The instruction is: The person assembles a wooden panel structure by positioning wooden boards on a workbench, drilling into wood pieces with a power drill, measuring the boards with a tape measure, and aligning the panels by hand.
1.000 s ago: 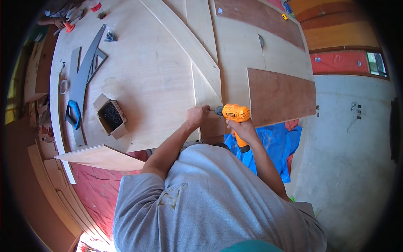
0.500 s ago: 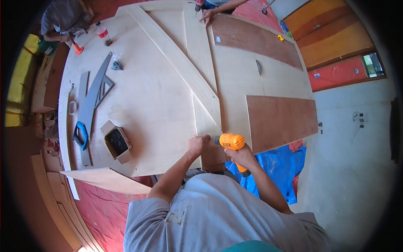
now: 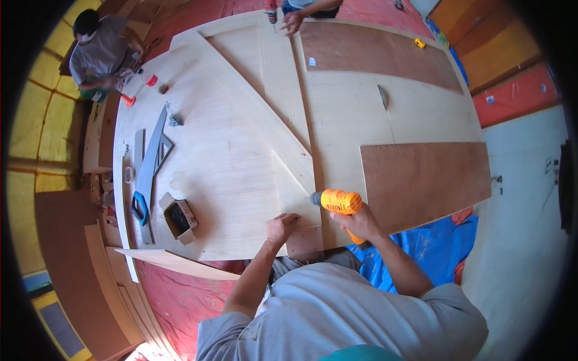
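My right hand [image 3: 363, 223] grips an orange cordless drill [image 3: 341, 201] by its handle. The drill's dark chuck points left, over the edge of a pale wooden strip [image 3: 295, 195]. Lower and to the left, my left hand [image 3: 282, 230] rests on that strip with its fingers curled closed; whatever they may hold is hidden. A small brown plywood piece [image 3: 306, 239] lies just beside it, at the panel's near edge. From there a diagonal wooden brace [image 3: 256, 105] runs up and left across the large pale panel [image 3: 229, 180].
On the left lie a handsaw [image 3: 140, 207], an open box of dark fasteners [image 3: 179, 219] and a bottle [image 3: 149, 78]. Brown plywood sheets [image 3: 427, 177] cover parts of the right side. One person [image 3: 105, 54] works at far left; another's hand [image 3: 292, 24] is near a red drill [image 3: 272, 13].
The drill's tip, close to my left fingers before, is now apart from them. My left hand has come lower on the strip. The view has shifted, showing more of the person at left.
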Demonstrator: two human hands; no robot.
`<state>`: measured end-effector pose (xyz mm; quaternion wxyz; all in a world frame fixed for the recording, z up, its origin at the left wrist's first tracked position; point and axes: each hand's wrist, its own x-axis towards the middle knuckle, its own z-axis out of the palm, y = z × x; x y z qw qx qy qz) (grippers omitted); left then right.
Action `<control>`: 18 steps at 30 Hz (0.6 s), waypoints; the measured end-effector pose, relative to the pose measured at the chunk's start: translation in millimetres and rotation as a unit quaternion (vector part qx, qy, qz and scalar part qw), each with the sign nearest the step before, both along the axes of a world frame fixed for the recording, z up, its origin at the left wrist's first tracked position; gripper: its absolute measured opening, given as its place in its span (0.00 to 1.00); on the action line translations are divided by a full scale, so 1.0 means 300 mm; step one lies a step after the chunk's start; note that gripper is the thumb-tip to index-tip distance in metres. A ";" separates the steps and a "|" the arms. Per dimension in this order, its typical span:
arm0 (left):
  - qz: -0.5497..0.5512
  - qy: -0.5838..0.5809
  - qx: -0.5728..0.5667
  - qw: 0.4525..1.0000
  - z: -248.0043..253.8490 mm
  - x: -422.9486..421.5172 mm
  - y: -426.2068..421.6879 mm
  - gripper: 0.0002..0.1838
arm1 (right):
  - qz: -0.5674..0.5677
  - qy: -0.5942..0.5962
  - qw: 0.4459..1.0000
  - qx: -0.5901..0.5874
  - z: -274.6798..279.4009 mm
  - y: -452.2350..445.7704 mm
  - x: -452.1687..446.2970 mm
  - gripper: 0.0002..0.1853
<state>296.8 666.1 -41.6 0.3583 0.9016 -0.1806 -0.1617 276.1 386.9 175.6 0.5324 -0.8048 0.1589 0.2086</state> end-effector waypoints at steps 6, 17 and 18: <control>0.039 -0.046 0.030 0.998 0.034 -0.024 -0.036 0.07 | -0.031 -0.063 0.997 -0.039 -0.109 -0.220 -0.007 0.19; 0.015 -0.057 0.076 0.995 0.066 -0.027 -0.044 0.10 | -0.175 -0.212 0.926 -0.258 -0.277 -0.434 -0.247 0.39; 0.012 -0.052 0.064 0.997 0.052 -0.028 -0.036 0.11 | -0.183 -0.197 0.914 -0.304 -0.276 -0.439 -0.263 0.40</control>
